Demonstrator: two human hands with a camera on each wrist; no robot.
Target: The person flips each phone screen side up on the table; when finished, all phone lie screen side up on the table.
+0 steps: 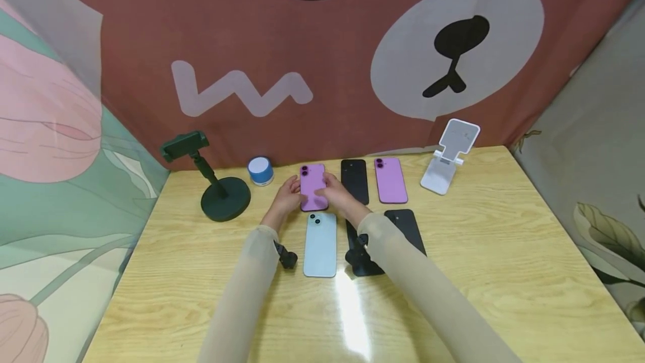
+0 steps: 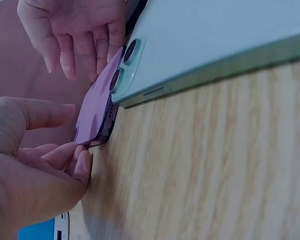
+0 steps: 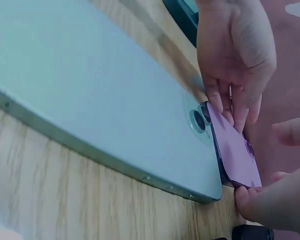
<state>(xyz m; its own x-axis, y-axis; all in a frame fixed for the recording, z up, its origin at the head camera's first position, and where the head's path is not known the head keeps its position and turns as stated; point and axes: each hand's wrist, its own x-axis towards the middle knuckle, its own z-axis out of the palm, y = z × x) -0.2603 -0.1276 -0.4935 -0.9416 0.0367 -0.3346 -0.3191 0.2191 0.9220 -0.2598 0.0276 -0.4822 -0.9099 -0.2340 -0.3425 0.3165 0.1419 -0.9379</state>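
A pink phone (image 1: 313, 186) lies back up in the far row, its cameras at the far left corner. My left hand (image 1: 288, 198) is at its left long edge, and my right hand (image 1: 339, 190) at its right one. In the left wrist view, the left fingertips (image 2: 82, 165) touch the phone's edge while the thumb stands off its back. The right fingertips (image 3: 243, 197) meet the opposite edge in the right wrist view, thumb raised too. Directly nearer than the pink phone is a light blue phone (image 1: 320, 248), also back up.
Black phones (image 1: 355, 181) and a second pink phone (image 1: 391, 181) lie to the right, partly under my right arm. A dark green phone stand (image 1: 225, 199) and a blue-and-white cylinder (image 1: 260, 171) are at left. A white folding stand (image 1: 450, 156) stands at back right, before the curtain (image 1: 332, 128).
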